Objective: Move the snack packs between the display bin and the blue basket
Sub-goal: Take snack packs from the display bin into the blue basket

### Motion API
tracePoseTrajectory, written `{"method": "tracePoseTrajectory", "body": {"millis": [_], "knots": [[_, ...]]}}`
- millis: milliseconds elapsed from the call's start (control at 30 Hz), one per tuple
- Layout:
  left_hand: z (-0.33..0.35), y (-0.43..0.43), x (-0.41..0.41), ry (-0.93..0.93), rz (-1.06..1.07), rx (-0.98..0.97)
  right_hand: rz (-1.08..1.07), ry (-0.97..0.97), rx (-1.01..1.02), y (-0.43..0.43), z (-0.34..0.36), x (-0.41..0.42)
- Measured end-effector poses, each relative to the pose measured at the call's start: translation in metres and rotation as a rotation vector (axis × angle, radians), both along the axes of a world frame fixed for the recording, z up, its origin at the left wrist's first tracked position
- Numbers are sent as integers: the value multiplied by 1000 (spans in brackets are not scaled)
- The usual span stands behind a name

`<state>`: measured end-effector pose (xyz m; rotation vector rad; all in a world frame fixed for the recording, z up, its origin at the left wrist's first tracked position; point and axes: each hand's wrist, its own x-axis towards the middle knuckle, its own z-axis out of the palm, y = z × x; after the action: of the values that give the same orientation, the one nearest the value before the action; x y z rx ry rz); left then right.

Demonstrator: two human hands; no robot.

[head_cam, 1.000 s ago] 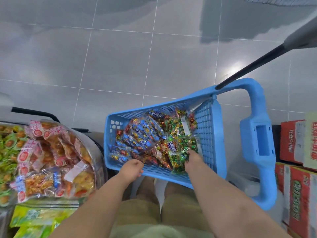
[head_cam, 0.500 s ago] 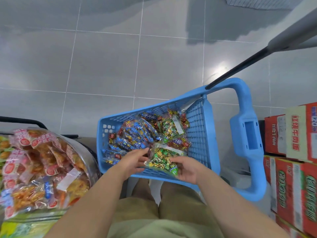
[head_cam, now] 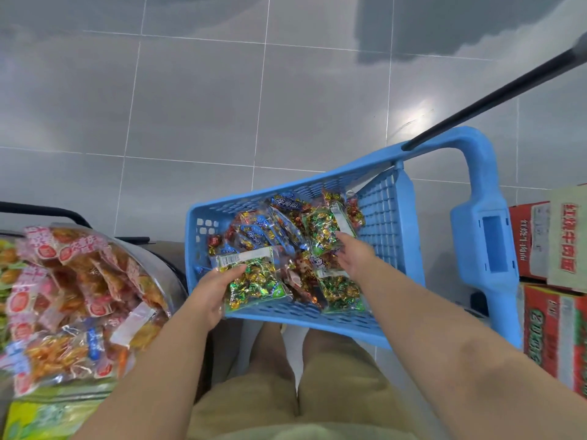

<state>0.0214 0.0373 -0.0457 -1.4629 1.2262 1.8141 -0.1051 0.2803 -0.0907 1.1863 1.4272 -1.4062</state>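
1. Head view: the left hand [head_cam: 211, 292] gripped a green snack pack [head_cam: 254, 281] over the blue basket [head_cam: 286, 317], at its near wall.
2. The right hand [head_cam: 355, 257] touched a second green pack [head_cam: 322, 230] deeper inside; whether it was pinching could not be told.
3. The display bin [head_cam: 173, 281] stood just left of the basket.

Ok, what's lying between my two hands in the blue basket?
Head view: between the left hand, which grips a green candy pack, and the right hand lie red-wrapped snack packs inside the blue basket.
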Motion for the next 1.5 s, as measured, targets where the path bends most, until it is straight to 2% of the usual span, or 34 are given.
{"method": "tracePoseTrajectory", "body": {"millis": [100,300,433,567,667,800,900,967,1033,1100,1167,1200,1400,1500], "knots": [[0,-6,5,-7,55,-4,-155,0,-36,-6,-9,-8],[3,1,4,43,132,19,-212,120,63,4,5,0],[10,11,-5,79,88,23,-306,115,-132,18,44,20],[24,28,-20,86,-59,14,-195,76,-399,23,80,37],[37,34,-34,118,-110,85,47,103,-503,18,89,42],[48,40,-39,194,-226,189,421,217,-216,-6,86,49],[43,37,-31,240,-258,110,506,284,-140,-20,77,57],[36,32,-23,210,-231,38,474,287,-58,-21,67,60],[29,25,-14,145,-159,-13,537,325,216,-10,49,60],[22,19,-6,119,-77,-19,774,230,424,9,29,62],[18,12,2,73,-43,-38,970,61,425,23,13,69],[16,9,5,52,-36,-47,992,6,387,27,8,72],[6,0,17,68,-23,-34,815,-28,356,28,1,77],[8,2,16,76,-20,-21,536,-29,253,27,9,73]]}}
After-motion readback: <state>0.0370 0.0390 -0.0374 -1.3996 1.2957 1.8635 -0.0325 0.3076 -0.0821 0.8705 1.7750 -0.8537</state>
